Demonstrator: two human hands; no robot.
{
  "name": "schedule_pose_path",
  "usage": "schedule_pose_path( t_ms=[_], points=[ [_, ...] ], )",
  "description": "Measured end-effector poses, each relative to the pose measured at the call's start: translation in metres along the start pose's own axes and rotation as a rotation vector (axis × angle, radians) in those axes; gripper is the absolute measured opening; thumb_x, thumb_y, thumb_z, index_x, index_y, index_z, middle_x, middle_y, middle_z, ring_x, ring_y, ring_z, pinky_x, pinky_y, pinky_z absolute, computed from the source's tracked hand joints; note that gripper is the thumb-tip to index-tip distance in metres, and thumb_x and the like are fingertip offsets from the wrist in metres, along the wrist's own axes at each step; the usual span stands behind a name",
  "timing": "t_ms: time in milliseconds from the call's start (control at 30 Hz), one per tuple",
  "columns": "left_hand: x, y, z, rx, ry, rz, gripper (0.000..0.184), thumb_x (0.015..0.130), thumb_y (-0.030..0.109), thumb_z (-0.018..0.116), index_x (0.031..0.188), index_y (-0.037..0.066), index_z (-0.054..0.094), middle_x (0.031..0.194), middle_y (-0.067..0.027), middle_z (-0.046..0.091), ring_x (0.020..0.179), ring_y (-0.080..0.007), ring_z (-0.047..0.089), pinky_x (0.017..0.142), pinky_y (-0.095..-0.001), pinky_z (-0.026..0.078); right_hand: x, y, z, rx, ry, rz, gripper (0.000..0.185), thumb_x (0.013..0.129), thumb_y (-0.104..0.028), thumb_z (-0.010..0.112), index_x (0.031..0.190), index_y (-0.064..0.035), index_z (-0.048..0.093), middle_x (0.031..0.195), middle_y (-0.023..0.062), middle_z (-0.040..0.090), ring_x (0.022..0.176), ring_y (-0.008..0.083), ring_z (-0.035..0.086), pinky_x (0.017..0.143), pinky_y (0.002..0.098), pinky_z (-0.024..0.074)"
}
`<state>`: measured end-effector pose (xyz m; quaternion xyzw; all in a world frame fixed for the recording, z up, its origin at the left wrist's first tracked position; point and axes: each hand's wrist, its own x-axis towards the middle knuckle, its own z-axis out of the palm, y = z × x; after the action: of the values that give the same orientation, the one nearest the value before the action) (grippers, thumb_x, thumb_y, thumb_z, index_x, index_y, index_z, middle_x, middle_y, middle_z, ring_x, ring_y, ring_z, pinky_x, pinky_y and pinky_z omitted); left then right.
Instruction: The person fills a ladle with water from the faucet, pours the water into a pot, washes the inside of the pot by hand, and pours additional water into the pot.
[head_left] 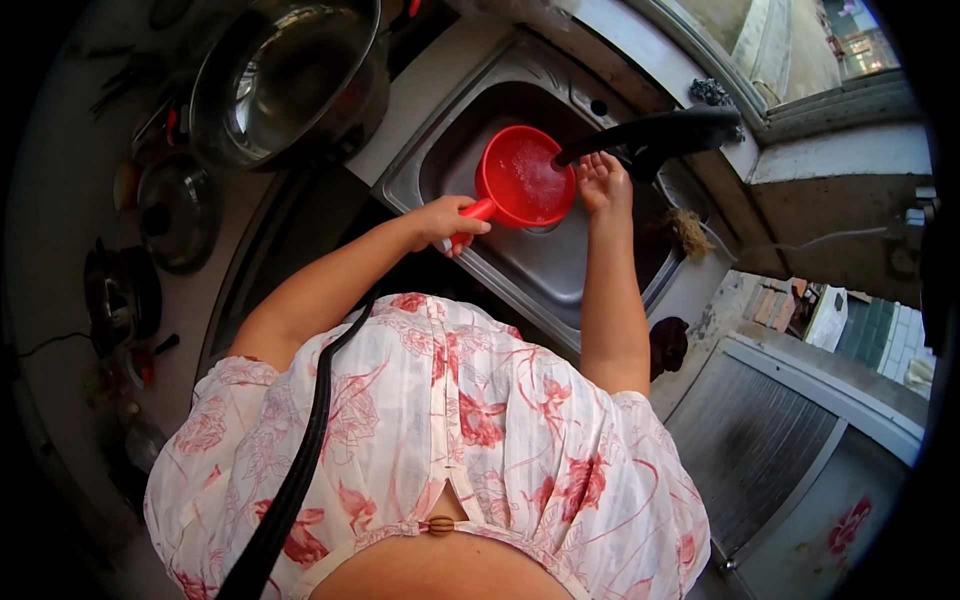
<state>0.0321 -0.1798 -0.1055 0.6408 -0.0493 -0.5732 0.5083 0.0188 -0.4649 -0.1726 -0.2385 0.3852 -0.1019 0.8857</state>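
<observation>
My left hand [450, 224] is wrapped round the handle of a red dipper [515, 180], which hangs over the steel sink [545, 275]. Bubbly water fills the dipper's bowl beneath the mouth of a black faucet [650, 133]. Just right of the dipper, close to the faucet's spout, my right hand [605, 184] is raised with its fingers slightly curled and apart, holding nothing.
A large metal pot [285, 80] stands left of the sink, with a glass lid [180, 213] and a dark pan [122, 293] farther left. A brown scrubber [688, 232] lies at the sink's right edge. The window [790, 50] is at upper right.
</observation>
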Motion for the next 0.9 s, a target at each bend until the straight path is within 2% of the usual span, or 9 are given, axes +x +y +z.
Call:
schedule_pose_path(
  t_ms=[100,167,267,400,667,800,867,900],
  points=[
    [-0.003,0.000,-0.001,0.011,0.021,-0.011,0.026,0.079,0.020,0.060,0.095,0.004,0.048,0.059,-0.0030,0.051,0.042,-0.0100,0.049,0.038,-0.0225,0.039,-0.009,-0.002,0.004,0.096,-0.057,0.042,0.012,0.079,-0.011,0.054,0.089,-0.0046,0.054,0.088,0.0058,0.058,0.079,0.0198,0.056,0.067,0.0301,0.0456],
    [-0.010,0.002,-0.002,0.018,0.033,-0.012,0.027,0.079,0.020,0.060,0.095,0.004,0.048,0.059,-0.0029,0.051,0.043,-0.0097,0.049,0.038,-0.0224,0.039,-0.020,-0.008,0.013,0.197,-0.273,0.016,0.009,0.078,-0.009,0.052,0.083,-0.0030,0.055,0.085,0.0053,0.058,0.077,0.0185,0.055,0.067,0.0298,0.0457],
    [-0.019,0.000,-0.006,0.024,0.042,-0.002,0.028,0.079,0.020,0.060,0.097,0.004,0.048,0.060,-0.0026,0.051,0.043,-0.0092,0.049,0.038,-0.0220,0.039,-0.033,-0.012,0.018,0.292,-0.376,0.022,0.012,0.077,-0.009,0.050,0.083,-0.0010,0.055,0.084,0.0061,0.058,0.078,0.0190,0.054,0.067,0.0304,0.0459],
    [-0.037,0.000,-0.012,0.020,0.082,-0.010,0.031,0.079,0.019,0.060,0.102,0.004,0.047,0.061,-0.0026,0.051,0.043,-0.0086,0.049,0.038,-0.0213,0.039,-0.042,-0.011,0.019,0.281,-0.368,0.018,0.015,0.077,-0.011,0.049,0.085,-0.0003,0.055,0.084,0.0070,0.058,0.078,0.0195,0.054,0.069,0.0310,0.0458],
    [-0.078,0.010,-0.015,-0.034,0.126,0.010,0.035,0.079,0.018,0.059,0.107,0.002,0.046,0.061,-0.0031,0.051,0.043,-0.0088,0.049,0.038,-0.0210,0.039,-0.052,-0.012,0.019,0.404,-0.542,0.021,0.023,0.076,-0.009,0.047,0.095,0.0003,0.055,0.091,0.0080,0.060,0.081,0.0198,0.055,0.071,0.0320,0.0456],
    [-0.100,0.016,-0.014,-0.059,0.149,0.033,0.039,0.078,0.020,0.060,0.109,0.001,0.046,0.061,-0.0034,0.052,0.043,-0.0088,0.050,0.039,-0.0214,0.041,-0.049,-0.017,0.021,0.352,-0.480,0.021,0.025,0.078,-0.010,0.047,0.100,-0.0015,0.055,0.091,0.0074,0.060,0.081,0.0191,0.055,0.071,0.0314,0.0457],
    [-0.111,0.017,-0.012,-0.059,0.167,0.039,0.039,0.078,0.019,0.060,0.109,0.001,0.046,0.061,-0.0033,0.052,0.043,-0.0085,0.050,0.039,-0.0209,0.041,-0.044,-0.016,0.014,0.172,-0.354,0.014,0.026,0.080,-0.010,0.048,0.104,-0.0032,0.055,0.090,0.0068,0.060,0.079,0.0179,0.056,0.069,0.0291,0.0460],
    [-0.116,0.018,-0.011,-0.059,0.184,0.042,0.039,0.078,0.019,0.060,0.109,0.001,0.047,0.062,-0.0032,0.052,0.043,-0.0082,0.050,0.039,-0.0204,0.041,-0.044,-0.013,0.009,0.165,-0.366,0.021,0.026,0.080,-0.010,0.048,0.104,-0.0032,0.055,0.090,0.0068,0.060,0.079,0.0179,0.056,0.069,0.0291,0.0460]
  ],
)
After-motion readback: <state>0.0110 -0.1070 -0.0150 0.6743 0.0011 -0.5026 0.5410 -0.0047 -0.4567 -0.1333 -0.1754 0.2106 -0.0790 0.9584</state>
